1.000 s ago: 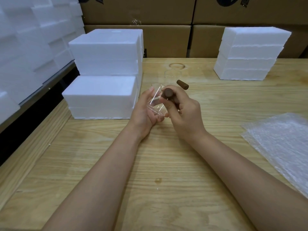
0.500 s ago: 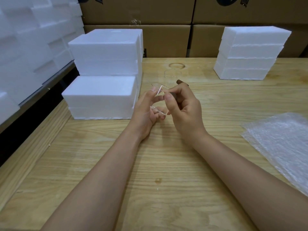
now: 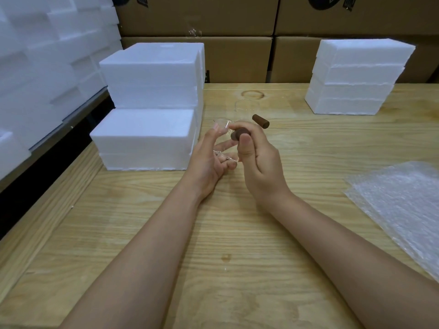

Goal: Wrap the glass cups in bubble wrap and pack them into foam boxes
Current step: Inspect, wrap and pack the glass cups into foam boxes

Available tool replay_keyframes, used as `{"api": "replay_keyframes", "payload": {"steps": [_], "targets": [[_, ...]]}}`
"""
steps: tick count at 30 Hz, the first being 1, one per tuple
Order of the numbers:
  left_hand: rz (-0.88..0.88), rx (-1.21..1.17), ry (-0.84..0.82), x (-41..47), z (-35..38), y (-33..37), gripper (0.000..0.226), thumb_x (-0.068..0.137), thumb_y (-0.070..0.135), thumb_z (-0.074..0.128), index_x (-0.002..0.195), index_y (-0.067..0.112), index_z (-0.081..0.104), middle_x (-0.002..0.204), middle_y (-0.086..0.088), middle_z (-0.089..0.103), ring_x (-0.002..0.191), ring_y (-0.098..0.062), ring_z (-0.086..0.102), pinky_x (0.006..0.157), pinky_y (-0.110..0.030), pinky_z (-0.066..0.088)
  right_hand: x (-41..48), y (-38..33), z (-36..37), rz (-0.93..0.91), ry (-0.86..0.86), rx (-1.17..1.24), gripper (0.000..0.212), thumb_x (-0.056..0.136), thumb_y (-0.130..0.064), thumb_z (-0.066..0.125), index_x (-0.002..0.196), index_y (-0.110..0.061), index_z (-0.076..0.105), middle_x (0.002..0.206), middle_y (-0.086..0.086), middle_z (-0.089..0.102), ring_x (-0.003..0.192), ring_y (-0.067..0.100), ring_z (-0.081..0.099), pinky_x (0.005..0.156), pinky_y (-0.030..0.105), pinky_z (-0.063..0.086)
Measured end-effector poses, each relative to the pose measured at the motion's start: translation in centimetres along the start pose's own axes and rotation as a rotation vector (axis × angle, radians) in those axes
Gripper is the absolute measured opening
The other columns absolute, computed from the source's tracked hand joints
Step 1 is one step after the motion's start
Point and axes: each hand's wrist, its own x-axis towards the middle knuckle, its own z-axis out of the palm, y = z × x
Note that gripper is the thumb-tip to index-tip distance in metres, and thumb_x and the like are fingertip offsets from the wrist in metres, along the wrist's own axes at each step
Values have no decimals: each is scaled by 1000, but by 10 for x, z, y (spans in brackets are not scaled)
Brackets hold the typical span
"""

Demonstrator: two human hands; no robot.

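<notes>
The left hand (image 3: 209, 160) holds a clear glass cup (image 3: 223, 125) above the table, thumb on the near side by the rim and fingers curled around the far side and under the base, so the cup is tilted with its mouth pointing away and to the left. The right hand (image 3: 259, 162) is closed round a brown cylinder (image 3: 238, 134), thumb upright against it, and the cylinder's round end points at the side of the cup, right next to it; whether they touch cannot be told. Just beyond the right hand's knuckles a second brown cylinder (image 3: 260, 121) lies on the wooden table (image 3: 213, 257), and behind it stands a second clear glass (image 3: 247, 106), upright. To the left of the hands is a stepped stack of white foam boxes (image 3: 147, 136); another stack of foam boxes (image 3: 354, 77) stands well apart at the far right. A sheet of bubble wrap (image 3: 403, 205) lies flat at the right edge of the table. Cardboard cartons (image 3: 237, 60) line the back.
</notes>
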Motion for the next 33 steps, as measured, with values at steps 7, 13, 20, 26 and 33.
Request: {"api": "replay_keyframes", "payload": {"steps": [7, 13, 20, 26, 33], "targets": [[6, 25, 25, 0, 2, -2, 65, 85, 45, 60, 133, 3, 50, 106, -9, 64, 78, -19, 63, 64, -27, 53, 1, 5, -4, -95, 131, -207, 38, 94, -28, 42, 108, 3, 58, 81, -24, 52, 71, -15, 55, 65, 2, 37], [114, 74, -12, -4, 2, -6, 66, 80, 30, 68, 135, 1, 46, 138, -12, 51, 93, -17, 69, 81, -35, 57, 6, 13, -10, 41, 258, -166, 13, 96, -19, 47, 96, -9, 55, 77, -14, 60, 71, 2, 61, 62, 11, 45], [253, 210, 18, -6, 5, -11, 67, 72, -3, 78, 127, 13, 44, 123, -5, 47, 110, -24, 64, 77, -29, 56, 12, 20, -13, 221, 373, -84, 19, 96, -24, 40, 81, -20, 52, 71, -12, 63, 58, -5, 56, 62, 22, 43], [398, 350, 52, -8, 10, -15, 74, 68, -7, 81, 123, 17, 37, 120, 5, 42, 118, -18, 57, 96, -34, 52, 16, 22, -13, 438, 480, 101, 34, 99, -21, 37, 71, -20, 56, 62, -5, 65, 45, 8, 42, 48, 26, 36], [460, 381, 60, -6, 10, -17, 77, 65, -7, 83, 120, 19, 35, 124, 2, 40, 119, -15, 55, 100, -35, 49, 17, 22, -13, 513, 475, 187, 33, 99, -18, 38, 71, -15, 55, 58, -5, 65, 41, 7, 38, 43, 22, 33]]}}
